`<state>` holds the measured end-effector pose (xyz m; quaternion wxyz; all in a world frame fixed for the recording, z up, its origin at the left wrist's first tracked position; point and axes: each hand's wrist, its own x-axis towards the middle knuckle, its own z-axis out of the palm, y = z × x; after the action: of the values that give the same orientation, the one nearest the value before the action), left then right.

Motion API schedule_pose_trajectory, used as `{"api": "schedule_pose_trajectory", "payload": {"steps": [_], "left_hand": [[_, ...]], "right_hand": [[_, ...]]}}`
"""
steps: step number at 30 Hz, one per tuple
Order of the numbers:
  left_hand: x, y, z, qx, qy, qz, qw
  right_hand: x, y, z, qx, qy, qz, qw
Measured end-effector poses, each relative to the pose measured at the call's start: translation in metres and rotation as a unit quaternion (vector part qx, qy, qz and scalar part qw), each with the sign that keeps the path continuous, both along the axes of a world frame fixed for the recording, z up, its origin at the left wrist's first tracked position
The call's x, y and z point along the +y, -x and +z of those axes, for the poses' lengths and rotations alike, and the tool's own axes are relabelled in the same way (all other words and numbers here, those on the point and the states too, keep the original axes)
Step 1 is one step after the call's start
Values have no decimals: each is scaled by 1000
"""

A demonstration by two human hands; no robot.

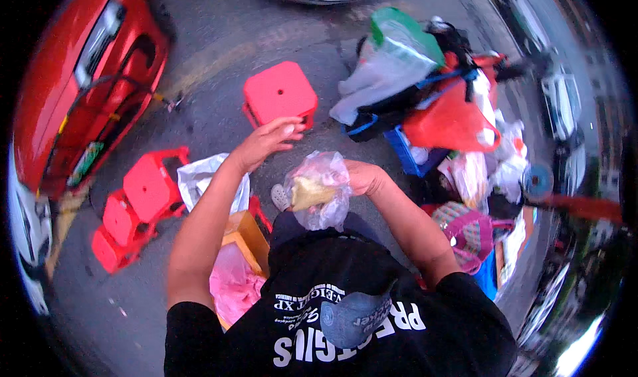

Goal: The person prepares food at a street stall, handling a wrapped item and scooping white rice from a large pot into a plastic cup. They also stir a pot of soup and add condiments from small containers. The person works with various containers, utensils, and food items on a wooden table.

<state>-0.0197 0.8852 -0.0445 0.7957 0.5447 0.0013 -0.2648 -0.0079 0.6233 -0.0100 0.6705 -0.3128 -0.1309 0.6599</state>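
Note:
A clear plastic bag (331, 170) with a yellowish item (311, 192) inside hangs in front of my body, above my lap. My right hand (360, 176) grips the bag's upper right side; its fingers are partly hidden by the plastic. Raised to the upper left of the bag is my left hand (271, 140), empty, with its fingers apart. It appears over the near edge of a red plastic stool (280, 90); whether it touches the stool cannot be told.
Several red stools (152, 185) stand at left near a red car (94, 78). A white bag (214, 177) and a yellow-framed box (254, 237) with pink plastic (232, 287) lie left of me. Bags, a blue crate (403, 153) and a woven basket (461, 232) crowd the right.

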Motion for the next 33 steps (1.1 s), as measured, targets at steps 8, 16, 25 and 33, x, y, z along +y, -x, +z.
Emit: {"api": "schedule_pose_trajectory", "payload": {"steps": [8, 16, 25, 33], "left_hand": [[-242, -13, 63, -57, 141, -256, 955], [-460, 71, 93, -72, 12, -325, 943], [-705, 156, 107, -106, 42, -503, 857], [-851, 245, 108, -82, 8, -625, 777]], "right_hand": [[-166, 68, 22, -102, 30, -141, 984], [-371, 221, 16, 2, -34, -316, 948], [-545, 349, 40, -35, -36, -484, 874], [-621, 464, 30, -2, -67, -641, 765]]}}
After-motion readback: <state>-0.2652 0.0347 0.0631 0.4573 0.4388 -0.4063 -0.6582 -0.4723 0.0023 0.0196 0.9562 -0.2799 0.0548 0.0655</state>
